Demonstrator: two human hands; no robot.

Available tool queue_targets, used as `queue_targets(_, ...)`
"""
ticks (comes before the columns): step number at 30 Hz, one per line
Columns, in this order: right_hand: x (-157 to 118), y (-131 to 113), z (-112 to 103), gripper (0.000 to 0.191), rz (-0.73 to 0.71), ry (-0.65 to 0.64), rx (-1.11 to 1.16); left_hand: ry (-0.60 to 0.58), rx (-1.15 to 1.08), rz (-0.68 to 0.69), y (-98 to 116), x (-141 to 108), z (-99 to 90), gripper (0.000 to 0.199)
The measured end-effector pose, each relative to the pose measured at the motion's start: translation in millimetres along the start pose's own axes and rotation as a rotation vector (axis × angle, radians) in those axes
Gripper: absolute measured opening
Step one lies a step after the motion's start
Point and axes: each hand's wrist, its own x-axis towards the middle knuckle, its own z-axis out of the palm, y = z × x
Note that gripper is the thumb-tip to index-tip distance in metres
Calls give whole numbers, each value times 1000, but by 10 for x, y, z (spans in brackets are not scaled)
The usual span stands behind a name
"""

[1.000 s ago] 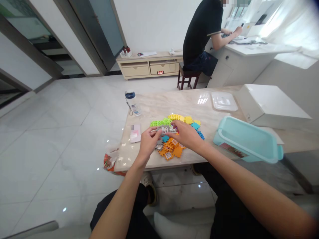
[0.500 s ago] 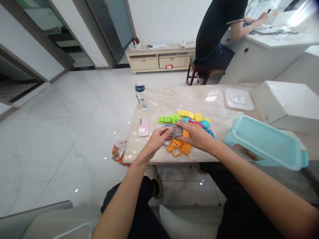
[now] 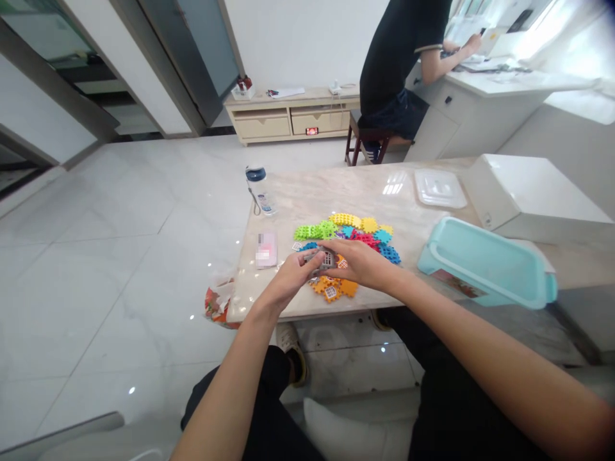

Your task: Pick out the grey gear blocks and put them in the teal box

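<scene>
Between my two hands is a grey toothed building tile (image 3: 328, 259) with a white window grid on its face. My left hand (image 3: 296, 272) pinches it from the left, thumb over the near face. From the right, my right hand (image 3: 358, 261) grips its edge, fingers along the top and bottom. Orange tiles (image 3: 348, 287) lie on the table just beneath the hands, some carrying white window inserts. Behind the hands are green tiles (image 3: 314, 231), yellow tiles (image 3: 369, 225), red tiles (image 3: 365, 239) and blue tiles (image 3: 389, 254).
A teal bin (image 3: 490, 262) stands at the right, near a white box (image 3: 533, 192) and a clear lid (image 3: 439, 189). A water bottle (image 3: 262, 192) and a pink booklet (image 3: 266, 250) are on the left of the table (image 3: 307, 192). A person (image 3: 403, 70) sits beyond at a counter.
The view has turned slightly, so everything sits further left. My fingers have closed further around the grey tile, and my left thumb now covers more of its face.
</scene>
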Motion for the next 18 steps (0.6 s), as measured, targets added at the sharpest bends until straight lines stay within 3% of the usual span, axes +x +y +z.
queue_targets(6,21,2,-9,65,73,-38,-49,93,-143,-98,-78,42,58,59)
queue_targets(11,83,-66,80,60,27,-83,-130,234,-264,-101,-165,157,74,49)
queue_targets(18,191,-160,169,41,15,-152,-176,257,-235,-102,-149,131,53,41)
